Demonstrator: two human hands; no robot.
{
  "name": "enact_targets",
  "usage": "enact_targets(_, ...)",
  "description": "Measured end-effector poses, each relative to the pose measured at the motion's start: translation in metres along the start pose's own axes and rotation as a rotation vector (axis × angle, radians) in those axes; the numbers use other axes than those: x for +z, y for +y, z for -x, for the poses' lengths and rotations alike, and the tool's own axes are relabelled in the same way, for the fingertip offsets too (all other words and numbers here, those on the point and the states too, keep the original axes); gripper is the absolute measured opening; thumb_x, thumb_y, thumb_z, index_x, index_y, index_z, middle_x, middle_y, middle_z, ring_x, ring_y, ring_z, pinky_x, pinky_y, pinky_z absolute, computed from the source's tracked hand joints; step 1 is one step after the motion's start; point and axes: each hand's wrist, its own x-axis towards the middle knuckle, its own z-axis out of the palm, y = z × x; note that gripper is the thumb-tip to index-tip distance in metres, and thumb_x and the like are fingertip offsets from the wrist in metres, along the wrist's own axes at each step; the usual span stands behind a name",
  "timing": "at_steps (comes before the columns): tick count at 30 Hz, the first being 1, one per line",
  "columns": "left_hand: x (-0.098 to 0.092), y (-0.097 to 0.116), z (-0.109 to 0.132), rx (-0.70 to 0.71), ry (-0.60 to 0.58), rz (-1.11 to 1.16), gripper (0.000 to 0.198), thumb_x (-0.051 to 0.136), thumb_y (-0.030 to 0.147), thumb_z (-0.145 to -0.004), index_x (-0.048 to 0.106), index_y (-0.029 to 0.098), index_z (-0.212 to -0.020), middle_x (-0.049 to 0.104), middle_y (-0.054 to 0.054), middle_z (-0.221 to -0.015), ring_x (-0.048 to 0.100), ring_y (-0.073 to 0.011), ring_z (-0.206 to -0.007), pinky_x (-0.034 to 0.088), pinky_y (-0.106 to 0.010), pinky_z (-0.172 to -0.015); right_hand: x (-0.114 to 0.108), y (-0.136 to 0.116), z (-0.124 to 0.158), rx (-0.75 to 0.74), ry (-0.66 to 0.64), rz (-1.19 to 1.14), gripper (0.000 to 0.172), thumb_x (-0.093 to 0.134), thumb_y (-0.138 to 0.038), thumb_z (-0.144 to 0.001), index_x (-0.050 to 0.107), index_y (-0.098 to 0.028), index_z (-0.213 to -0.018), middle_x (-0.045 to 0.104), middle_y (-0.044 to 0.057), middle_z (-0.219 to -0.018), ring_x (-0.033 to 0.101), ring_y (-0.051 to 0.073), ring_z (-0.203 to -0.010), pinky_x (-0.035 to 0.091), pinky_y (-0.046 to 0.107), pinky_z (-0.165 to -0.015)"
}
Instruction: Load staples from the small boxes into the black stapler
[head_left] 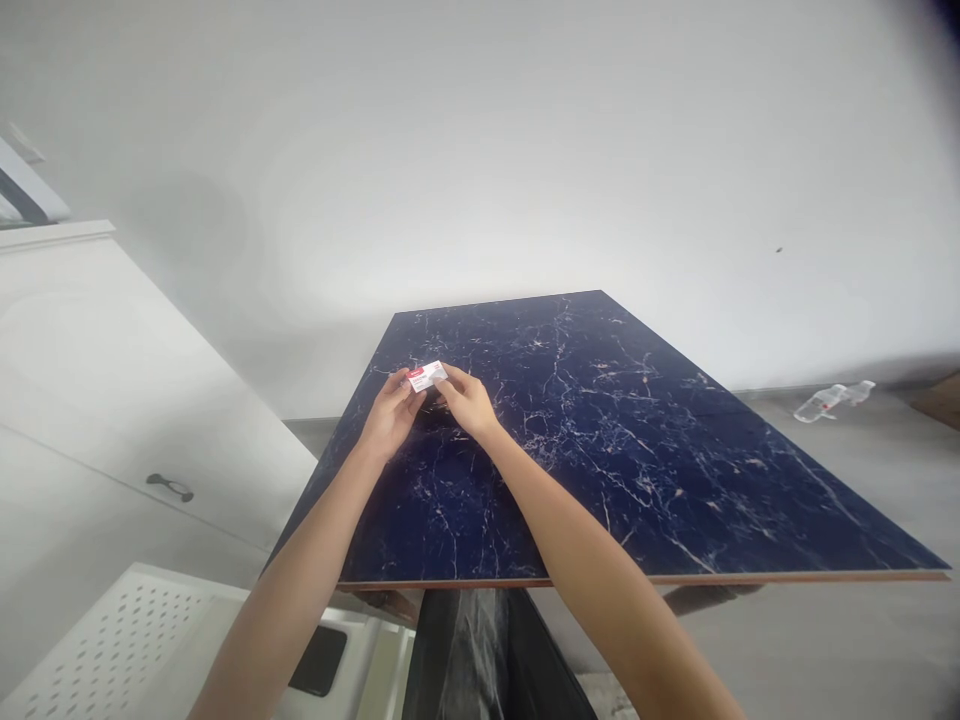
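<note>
Between my two hands is a small white and red box [427, 376] with printing too small to read. My left hand [391, 412] grips its left end, fingers and thumb closed on the edge. At the other end, my right hand [468, 400] pinches the box between thumb and fingers. Both hands hold it just above the dark blue marble-patterned table [600, 440], toward the table's left side. Parts of the fingers behind the box are hidden.
A white cabinet [112, 380] with a dark handle [170, 488] stands left of the table. Below it is a white perforated item [112, 640]. Clear plastic bottles [832, 400] lie on the floor at right. A pale wall [480, 150] rises behind.
</note>
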Motion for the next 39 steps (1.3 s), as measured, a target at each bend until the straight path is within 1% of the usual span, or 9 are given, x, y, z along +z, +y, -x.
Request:
enact_targets(4, -0.008, 0.012, -0.006, 0.041, 0.070, 0.031, 0.015, 0.074, 0.014, -0.081, 0.069, 0.019, -0.095, 0.074, -0.005, -0.102, 0.071, -0.0155, -0.095, 0.059, -0.021, -0.080, -0.012, -0.002, -0.002, -0.058, 0.174, 0.201, 0.039, 0.050, -0.045, -0.095, 0.070, -0.022, -0.119, 0.073, 0.000, -0.074, 0.067, 0.017, -0.071, 0.053, 0.029, -0.075)
enact_targets(7, -0.017, 0.017, -0.014, 0.118, 0.160, -0.040, 0.013, 0.076, 0.019, -0.078, 0.064, 0.017, -0.085, 0.073, -0.005, -0.093, 0.071, -0.0151, -0.088, 0.057, -0.020, -0.070, -0.027, 0.006, -0.004, -0.061, 0.426, 0.294, 0.039, 0.043, -0.045, -0.096, 0.073, -0.020, -0.104, 0.073, 0.003, -0.079, 0.066, 0.020, -0.075, 0.050, 0.031, -0.078)
enact_targets(10, -0.024, 0.017, -0.018, 0.171, 0.204, -0.218, 0.016, 0.075, 0.020, -0.073, 0.060, 0.017, -0.077, 0.071, -0.003, -0.087, 0.070, -0.0137, -0.077, 0.053, -0.018, -0.059, -0.040, 0.021, -0.006, -0.025, 0.516, 0.367, 0.037, 0.044, -0.043, -0.094, 0.072, -0.020, -0.100, 0.074, 0.006, -0.085, 0.066, 0.022, -0.079, 0.049, 0.034, -0.081)
enact_targets(14, -0.022, 0.016, -0.011, 0.175, 0.153, -0.332, 0.014, 0.076, 0.018, -0.067, 0.062, 0.016, -0.068, 0.071, -0.004, -0.081, 0.066, -0.0143, -0.062, 0.047, -0.020, -0.049, -0.045, 0.036, -0.009, -0.001, 0.421, 0.450, 0.032, 0.049, -0.041, -0.090, 0.072, -0.021, -0.098, 0.075, 0.008, -0.097, 0.067, 0.024, -0.090, 0.049, 0.037, -0.087)
enact_targets(20, -0.018, 0.013, 0.008, 0.231, -0.259, -0.919, 0.010, 0.080, 0.015, -0.067, 0.073, 0.023, -0.070, 0.066, 0.000, -0.062, 0.055, -0.0136, -0.052, 0.044, -0.022, -0.054, -0.041, 0.041, -0.009, -0.009, 0.293, 0.594, 0.027, 0.051, -0.033, -0.087, 0.073, -0.021, -0.098, 0.074, 0.008, -0.098, 0.066, 0.024, -0.091, 0.049, 0.040, -0.090)
enact_targets(24, -0.028, 0.012, 0.000, 0.436, -0.127, -1.076, 0.004, 0.077, 0.020, -0.074, 0.076, 0.024, -0.075, 0.072, -0.003, -0.076, 0.061, -0.0176, -0.068, 0.048, -0.024, -0.074, -0.041, 0.042, -0.009, -0.008, 0.359, 0.641, 0.029, 0.050, -0.025, -0.084, 0.072, -0.017, -0.102, 0.071, 0.011, -0.103, 0.065, 0.025, -0.095, 0.049, 0.040, -0.092)
enact_targets(28, -0.045, 0.010, -0.015, 0.443, 0.058, -1.252, 0.023, 0.068, 0.020, -0.083, 0.077, 0.026, -0.103, 0.075, -0.006, -0.110, 0.067, -0.0222, -0.090, 0.047, -0.031, -0.097, -0.041, 0.040, -0.007, 0.050, 0.337, 0.625, 0.031, 0.050, -0.019, -0.082, 0.071, -0.017, -0.105, 0.071, 0.011, -0.105, 0.066, 0.025, -0.094, 0.050, 0.040, -0.091)
enact_targets(32, -0.056, 0.007, -0.022, 0.351, -0.035, -1.342, 0.026, 0.061, 0.019, -0.088, 0.076, 0.025, -0.108, 0.073, -0.006, -0.122, 0.064, -0.0264, -0.118, 0.042, -0.037, -0.109, -0.039, 0.037, -0.005, 0.028, 0.297, 0.621, 0.031, 0.051, -0.018, -0.082, 0.069, -0.019, -0.107, 0.072, 0.008, -0.105, 0.068, 0.022, -0.090, 0.050, 0.037, -0.090)
enact_targets(39, -0.060, 0.005, -0.023, 0.319, -0.162, -1.512, 0.041, 0.047, 0.010, -0.091, 0.072, 0.023, -0.121, 0.071, -0.006, -0.127, 0.064, -0.0255, -0.120, 0.045, -0.037, -0.108, -0.029, 0.038, -0.002, -0.123, 0.142, 0.668, 0.037, 0.050, -0.010, -0.079, 0.067, -0.021, -0.110, 0.072, 0.006, -0.106, 0.070, 0.019, -0.086, 0.052, 0.033, -0.089)
